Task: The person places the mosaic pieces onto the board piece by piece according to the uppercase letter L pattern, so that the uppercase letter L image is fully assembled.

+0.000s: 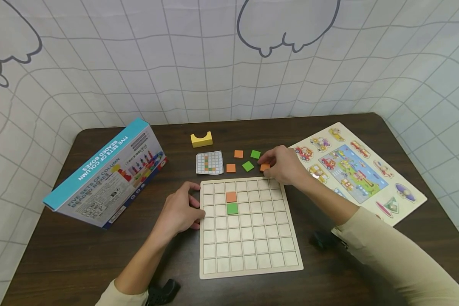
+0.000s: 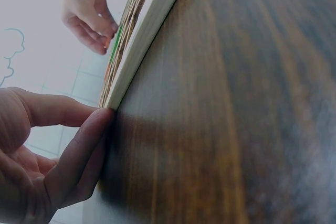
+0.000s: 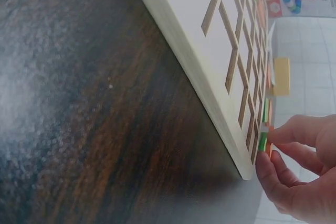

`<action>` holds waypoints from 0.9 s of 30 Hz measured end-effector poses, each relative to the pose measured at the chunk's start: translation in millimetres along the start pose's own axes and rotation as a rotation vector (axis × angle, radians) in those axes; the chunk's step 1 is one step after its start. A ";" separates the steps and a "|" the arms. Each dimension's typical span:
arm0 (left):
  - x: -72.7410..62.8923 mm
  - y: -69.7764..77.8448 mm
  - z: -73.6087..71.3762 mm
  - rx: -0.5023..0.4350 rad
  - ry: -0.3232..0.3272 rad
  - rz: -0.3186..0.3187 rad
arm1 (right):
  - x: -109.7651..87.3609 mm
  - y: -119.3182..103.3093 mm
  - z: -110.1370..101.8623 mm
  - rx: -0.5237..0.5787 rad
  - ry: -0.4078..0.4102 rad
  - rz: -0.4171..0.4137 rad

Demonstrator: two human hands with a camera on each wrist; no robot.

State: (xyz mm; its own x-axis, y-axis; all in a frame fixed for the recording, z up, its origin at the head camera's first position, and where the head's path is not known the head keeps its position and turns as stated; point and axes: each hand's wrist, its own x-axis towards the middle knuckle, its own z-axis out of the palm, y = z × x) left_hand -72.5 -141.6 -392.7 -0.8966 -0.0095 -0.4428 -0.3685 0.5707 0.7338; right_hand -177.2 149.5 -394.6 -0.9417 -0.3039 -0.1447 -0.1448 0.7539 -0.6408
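A pale wooden grid board (image 1: 252, 246) lies on the dark table, with one orange tile (image 1: 231, 196) directly above one green tile (image 1: 232, 208) in its cells. My left hand (image 1: 179, 210) pinches the board's left edge between thumb and finger; the left wrist view shows the fingertips meeting at that edge. Past the board's far right corner, my right hand (image 1: 284, 165) pinches an orange square tile (image 1: 265, 167), partly hidden by the fingers. Loose beside it are two green tiles (image 1: 248, 166) and two orange tiles (image 1: 230, 168). A small pattern card (image 1: 209, 163) sits left of these.
A yellow arch block (image 1: 202, 140) stands behind the card. On the left, a blue and white toy box (image 1: 111, 178) lies at an angle. A picture puzzle board (image 1: 398, 191) takes up the right side, under my right forearm. A white grid-patterned cloth (image 1: 214, 63) hangs behind the table.
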 end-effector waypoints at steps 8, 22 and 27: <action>-0.3 0.5 -0.2 0.001 -0.003 -0.002 | -6.2 -5.1 -1.4 -0.012 0.008 -0.017; -0.4 0.9 -0.2 0.001 -0.002 -0.005 | -18.7 -14.1 3.0 0.005 -0.016 -0.037; -0.2 1.2 -0.5 0.006 -0.003 -0.004 | -24.8 -19.8 7.4 0.011 -0.030 -0.043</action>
State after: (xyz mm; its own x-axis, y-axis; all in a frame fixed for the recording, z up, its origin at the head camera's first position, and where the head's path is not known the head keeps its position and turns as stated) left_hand -72.9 -141.3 -391.5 -0.8945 -0.0093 -0.4469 -0.3702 0.5756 0.7291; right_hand -148.7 137.8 -383.9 -0.9250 -0.3533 -0.1398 -0.1812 0.7336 -0.6550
